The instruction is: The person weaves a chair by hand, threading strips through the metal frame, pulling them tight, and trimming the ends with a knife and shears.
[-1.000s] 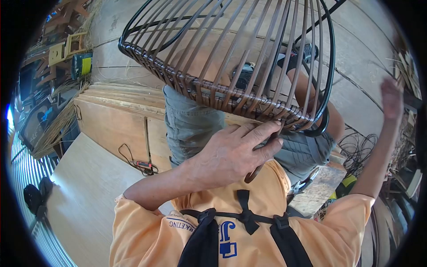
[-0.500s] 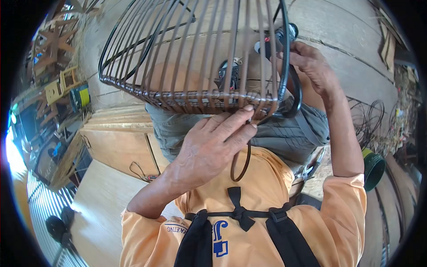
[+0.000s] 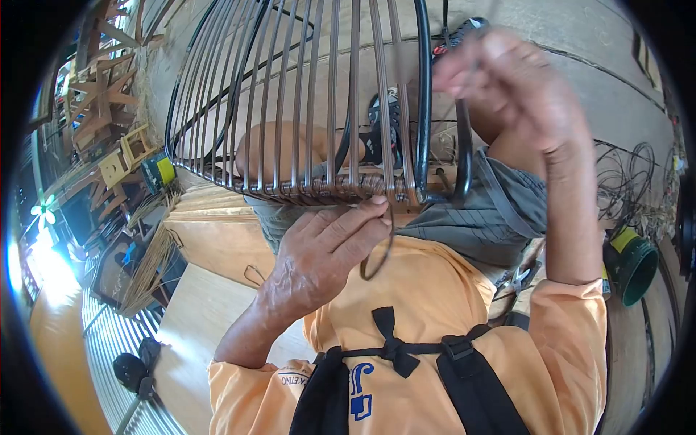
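A frame of brown rods (image 3: 270, 123) with black bent edge bars (image 3: 423, 94) leans over my lap. Its near edge bar (image 3: 312, 190) is wrapped with brown strip. My left hand (image 3: 330, 243) is closed at this edge, fingertips pressed against the wrapping near the right corner. A narrow brown strip (image 3: 371, 272) hangs in a loop from those fingertips. My right hand (image 3: 518, 83) is raised to the right of the black side bar and blurred by motion. Its fingers look pinched, and a faint thin strand runs up from them.
A wooden box or bench (image 3: 217, 235) and a pale board (image 3: 199, 312) lie at my left. Green tins stand at the left (image 3: 158, 171) and right (image 3: 638, 268). Coiled dark strands (image 3: 631, 181) lie on the right, with pliers (image 3: 518, 279) by my hip.
My right hand has left the black side bar and moved up and outward. The rod frame has shifted slightly left and turned. My left hand stays at the wrapped edge; the loop is smaller.
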Motion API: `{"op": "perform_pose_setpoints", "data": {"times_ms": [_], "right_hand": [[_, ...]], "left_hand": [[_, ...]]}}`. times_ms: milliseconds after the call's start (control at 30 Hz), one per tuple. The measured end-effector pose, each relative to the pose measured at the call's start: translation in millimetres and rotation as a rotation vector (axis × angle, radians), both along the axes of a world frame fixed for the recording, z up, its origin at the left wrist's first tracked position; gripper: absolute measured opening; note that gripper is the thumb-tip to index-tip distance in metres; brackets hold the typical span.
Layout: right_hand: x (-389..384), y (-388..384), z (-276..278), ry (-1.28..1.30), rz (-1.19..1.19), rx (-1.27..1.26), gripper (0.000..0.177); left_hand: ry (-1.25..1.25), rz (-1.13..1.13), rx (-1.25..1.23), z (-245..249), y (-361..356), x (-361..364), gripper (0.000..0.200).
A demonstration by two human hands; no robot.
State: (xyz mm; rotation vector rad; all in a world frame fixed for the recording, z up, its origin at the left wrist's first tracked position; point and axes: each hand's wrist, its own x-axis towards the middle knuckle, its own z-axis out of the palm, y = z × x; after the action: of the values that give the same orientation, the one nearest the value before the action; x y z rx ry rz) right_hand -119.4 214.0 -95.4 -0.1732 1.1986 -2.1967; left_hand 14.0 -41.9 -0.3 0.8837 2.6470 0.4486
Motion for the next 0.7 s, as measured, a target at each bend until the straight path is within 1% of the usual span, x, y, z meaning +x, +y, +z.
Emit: {"op": "perform_pose_setpoints", "data": {"times_ms": [67, 133, 167, 267, 300, 367, 433, 467, 500, 533, 567, 600, 633, 667, 700], "right_hand": [[-32, 56, -27, 0.106, -0.159, 0.074, 0.035], [-52, 94, -12, 0.007, -0.716, -0.098, 0.019], [-64, 121, -10, 0.008, -0.627, -0.166, 0.018], [-106, 191, -13, 0.026, -0.351, -0.359, 0.023], [-121, 210, -15, 0.047, -0.333, -0.263, 0.026], [-120, 203, -4, 0.106, -0.391, -0.270, 0.024], [-111, 196, 18, 0.175, -0.442, -0.274, 0.022], [-103, 192, 32, 0.107, -0.537, -0.247, 0.020], [-107, 209, 32, 0.054, -0.453, -0.291, 0.020], [-113, 238, 26, 0.001, -0.368, -0.332, 0.021], [-106, 255, 23, 0.011, -0.655, -0.028, 0.020], [-105, 277, 17, 0.026, -0.702, 0.035, 0.019], [-106, 316, 11, 0.032, -0.754, 0.020, 0.018], [-95, 326, 23, -0.159, -0.610, -0.243, 0.019], [-95, 350, 31, -0.259, -0.989, 0.173, 0.020]], "left_hand": [[-0.009, -0.018, -0.043, 3, 1, 0, 0.029], [-0.016, -0.020, -0.067, 6, 2, 1, 0.031], [-0.011, -0.021, -0.076, 7, 3, 1, 0.032], [0.044, 0.013, -0.043, 2, 5, 8, 0.024], [0.059, 0.030, -0.029, -1, 6, 10, 0.025], [0.091, 0.066, -0.001, -4, 8, 17, 0.028], [0.016, 0.159, 0.158, -10, 7, 28, 0.030], [-0.016, 0.207, 0.243, -16, 7, 35, 0.031], [-0.025, 0.296, 0.314, -23, 8, 47, 0.032], [-0.085, 0.374, 0.301, -23, 11, 51, 0.034], [-0.149, 0.452, 0.289, -24, 15, 54, 0.036], [-0.213, 0.531, 0.280, -24, 18, 55, 0.038], [-0.124, 0.525, 0.269, -26, 21, 53, 0.040], [-0.040, 0.521, 0.255, -27, 24, 48, 0.042], [0.042, 0.517, 0.237, -27, 25, 44, 0.045]]}}
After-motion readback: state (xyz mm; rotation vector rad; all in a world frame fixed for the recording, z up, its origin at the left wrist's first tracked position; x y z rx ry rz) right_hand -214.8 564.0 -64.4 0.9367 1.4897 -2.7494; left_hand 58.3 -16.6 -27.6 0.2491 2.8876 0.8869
